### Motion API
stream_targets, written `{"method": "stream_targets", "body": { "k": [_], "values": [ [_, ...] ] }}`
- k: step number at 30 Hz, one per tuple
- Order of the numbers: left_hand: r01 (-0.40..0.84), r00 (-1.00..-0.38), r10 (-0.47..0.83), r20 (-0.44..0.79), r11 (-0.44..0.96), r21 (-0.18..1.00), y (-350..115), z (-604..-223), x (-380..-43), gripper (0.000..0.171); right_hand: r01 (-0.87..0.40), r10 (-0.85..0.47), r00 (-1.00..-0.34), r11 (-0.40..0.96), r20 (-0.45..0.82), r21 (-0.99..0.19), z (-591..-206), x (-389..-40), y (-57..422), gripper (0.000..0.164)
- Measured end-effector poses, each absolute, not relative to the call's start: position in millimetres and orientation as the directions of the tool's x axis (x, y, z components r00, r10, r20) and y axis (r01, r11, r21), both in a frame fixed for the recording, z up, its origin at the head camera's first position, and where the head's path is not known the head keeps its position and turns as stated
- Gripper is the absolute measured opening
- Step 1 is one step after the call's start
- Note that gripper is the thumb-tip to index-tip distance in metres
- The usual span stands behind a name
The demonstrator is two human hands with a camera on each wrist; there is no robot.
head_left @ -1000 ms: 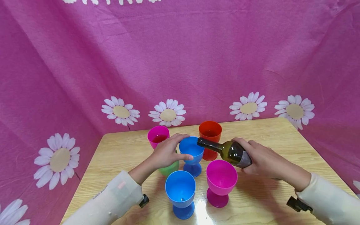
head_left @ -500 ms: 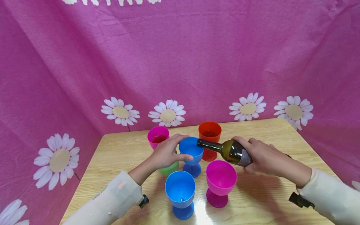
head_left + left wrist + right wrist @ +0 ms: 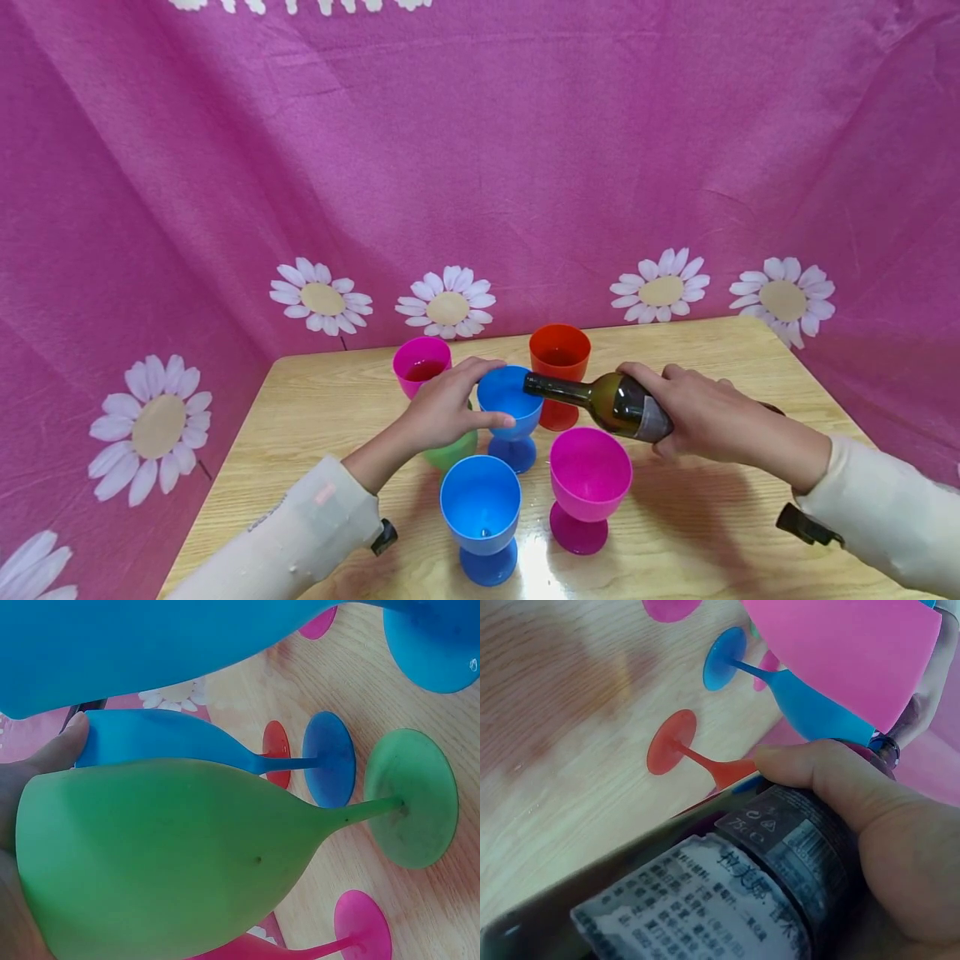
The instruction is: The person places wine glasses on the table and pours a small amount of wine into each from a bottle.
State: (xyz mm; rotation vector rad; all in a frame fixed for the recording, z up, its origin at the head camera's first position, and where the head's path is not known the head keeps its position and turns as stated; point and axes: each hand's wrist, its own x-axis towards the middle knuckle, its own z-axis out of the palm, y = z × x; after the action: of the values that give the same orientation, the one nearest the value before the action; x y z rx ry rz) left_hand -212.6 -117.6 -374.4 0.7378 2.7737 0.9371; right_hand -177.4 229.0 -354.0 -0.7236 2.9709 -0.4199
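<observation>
My left hand point(image 3: 448, 406) holds the far blue goblet point(image 3: 528, 423) by its bowl, thumb on the near side and fingers round the rim; the goblet stands upright on the table. With my right hand point(image 3: 708, 414) I grip a dark glass wine bottle point(image 3: 619, 403) by its labelled body. It lies nearly level, its mouth over the right side of that goblet's rim. Whether liquid flows cannot be made out. In the left wrist view the thumb touches the blue goblet point(image 3: 161, 739) behind a green goblet point(image 3: 165, 855). A paper label point(image 3: 697, 907) shows on the bottle in the right wrist view.
A red goblet point(image 3: 561, 343) and a pink goblet point(image 3: 408, 375), both with dark liquid, stand behind. The green one is partly hidden by my left hand. Nearer stand another blue goblet point(image 3: 480, 500) and a pink goblet point(image 3: 592, 479) on the wooden table point(image 3: 750, 375).
The bottle's mouth has dipped slightly and its base end has risen a little, with my right wrist shifting slightly right. My left hand and the goblets stay where they were.
</observation>
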Motion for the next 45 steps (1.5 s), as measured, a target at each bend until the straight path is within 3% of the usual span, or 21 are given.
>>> {"method": "stream_targets", "body": {
  "k": [24, 45],
  "values": [
    [0.417, -0.87, 0.49, 0.045, 0.685, 0.598, -118, -377, -213, 0.082, -0.444, -0.466, -0.882, 0.872, -0.072, -0.207, -337, -180, 224, 0.095],
    [0.42, -0.869, 0.493, 0.047, 0.683, 0.598, -118, -376, -214, 0.082, -0.44, -0.474, -0.87, 0.871, -0.137, -0.22, -322, -183, 219, 0.095]
  ]
}}
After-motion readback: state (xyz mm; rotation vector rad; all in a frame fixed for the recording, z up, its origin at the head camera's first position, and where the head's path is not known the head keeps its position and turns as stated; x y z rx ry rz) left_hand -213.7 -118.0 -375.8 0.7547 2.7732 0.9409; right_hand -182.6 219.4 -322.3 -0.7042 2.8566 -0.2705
